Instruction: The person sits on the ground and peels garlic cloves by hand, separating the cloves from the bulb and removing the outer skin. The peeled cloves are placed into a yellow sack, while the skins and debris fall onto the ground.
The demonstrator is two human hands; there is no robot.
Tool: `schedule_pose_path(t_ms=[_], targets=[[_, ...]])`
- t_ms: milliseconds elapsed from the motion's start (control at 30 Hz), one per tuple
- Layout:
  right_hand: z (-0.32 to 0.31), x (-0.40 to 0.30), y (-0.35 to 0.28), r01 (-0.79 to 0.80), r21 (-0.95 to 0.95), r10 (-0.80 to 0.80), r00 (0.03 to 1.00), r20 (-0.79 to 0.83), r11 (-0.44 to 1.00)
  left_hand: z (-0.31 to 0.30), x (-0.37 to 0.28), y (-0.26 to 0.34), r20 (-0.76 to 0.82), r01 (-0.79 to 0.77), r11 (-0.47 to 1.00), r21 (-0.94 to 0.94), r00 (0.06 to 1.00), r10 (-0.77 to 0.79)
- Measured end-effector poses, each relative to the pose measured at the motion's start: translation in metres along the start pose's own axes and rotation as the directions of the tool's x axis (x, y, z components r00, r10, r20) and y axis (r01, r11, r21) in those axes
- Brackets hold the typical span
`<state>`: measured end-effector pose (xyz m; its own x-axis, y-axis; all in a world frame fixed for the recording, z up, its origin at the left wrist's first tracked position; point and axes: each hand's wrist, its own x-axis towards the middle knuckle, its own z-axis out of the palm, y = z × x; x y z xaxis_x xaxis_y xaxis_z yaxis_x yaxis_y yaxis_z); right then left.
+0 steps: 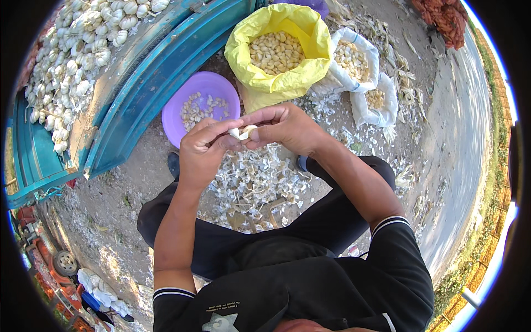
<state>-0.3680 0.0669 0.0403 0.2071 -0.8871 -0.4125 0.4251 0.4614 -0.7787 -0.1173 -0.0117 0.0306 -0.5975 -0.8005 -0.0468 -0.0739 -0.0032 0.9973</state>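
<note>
My left hand [206, 144] and my right hand [292, 128] meet fingertip to fingertip in front of me. A white garlic piece [234, 133] is pinched between my left thumb and fingers. My right thumb and fingers hold a second piece of garlic [247, 131] right beside it. Fingers partly cover both, so I cannot tell whether they are still joined. Just beyond my left hand, a purple plastic basin [172, 110] holds loose garlic cloves [199, 111]. Below my hands, papery garlic skins and stems [257, 182] litter the ground between my legs.
A yellow sack [240, 54] of cloves stands ahead, with two smaller white sacks [338, 41] [383, 112] of cloves to its right. Garlic bulbs [89, 41] are heaped on a blue metal truck bed [137, 95] at left. Red mesh bags [446, 20] lie far right.
</note>
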Motion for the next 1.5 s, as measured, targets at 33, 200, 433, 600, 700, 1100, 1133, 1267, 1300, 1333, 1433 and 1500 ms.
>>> schedule_pose_path(t_ms=[33,200,433,600,700,1100,1133,1267,1300,1333,1433,1500], targets=[[0.002,0.000,-0.002,-0.007,0.046,0.007,1.000,0.008,0.999,0.000,-0.002,-0.001,-0.038,0.041,0.993,-0.111,0.998,-0.045],[-0.002,0.008,-0.003,-0.016,0.207,0.001,0.998,0.071,0.978,-0.012,0.002,-0.003,-0.215,0.129,0.942,-0.309,0.956,-0.202],[-0.011,0.021,-0.023,0.196,0.309,-0.061,0.916,-0.396,0.931,-0.008,0.000,-0.006,-0.263,0.073,0.987,-0.140,0.959,-0.108],[0.024,0.007,0.001,0.210,-0.489,-0.241,0.971,-0.001,0.847,0.011,-0.006,0.011,-0.188,0.108,0.952,0.287,0.981,-0.055],[0.019,0.005,-0.002,0.177,-0.522,-0.233,0.972,-0.042,0.835,0.016,-0.008,0.000,-0.116,0.019,0.990,0.141,0.993,-0.003],[-0.139,-0.033,-0.068,0.590,0.519,-0.253,0.775,-0.579,0.619,0.017,-0.013,-0.020,0.693,-0.106,0.987,0.120,0.721,-0.007],[-0.152,-0.039,-0.070,0.615,0.523,-0.259,0.758,-0.599,0.590,0.020,-0.009,-0.023,0.629,-0.145,0.977,0.157,0.778,0.014],[-0.118,-0.022,-0.056,0.557,0.449,-0.299,0.797,-0.525,0.699,-0.015,-0.001,-0.010,0.210,-0.096,0.961,0.259,0.977,0.041],[-0.098,-0.019,-0.053,0.493,0.428,-0.283,0.839,-0.464,0.757,-0.029,0.007,-0.004,0.068,-0.053,0.968,0.244,0.997,0.038],[-0.083,-0.017,-0.054,0.444,0.398,-0.267,0.864,-0.427,0.803,-0.043,0.021,0.000,-0.105,-0.058,0.986,0.158,0.992,0.076],[-0.040,-0.010,-0.060,0.307,0.265,-0.189,0.901,-0.391,0.914,-0.121,0.084,-0.004,-0.465,-0.022,0.969,0.245,0.874,0.138],[-0.018,0.005,-0.056,0.224,0.287,-0.141,0.948,-0.284,0.931,-0.214,0.125,-0.009,-0.615,0.114,0.877,0.467,0.754,0.230]])
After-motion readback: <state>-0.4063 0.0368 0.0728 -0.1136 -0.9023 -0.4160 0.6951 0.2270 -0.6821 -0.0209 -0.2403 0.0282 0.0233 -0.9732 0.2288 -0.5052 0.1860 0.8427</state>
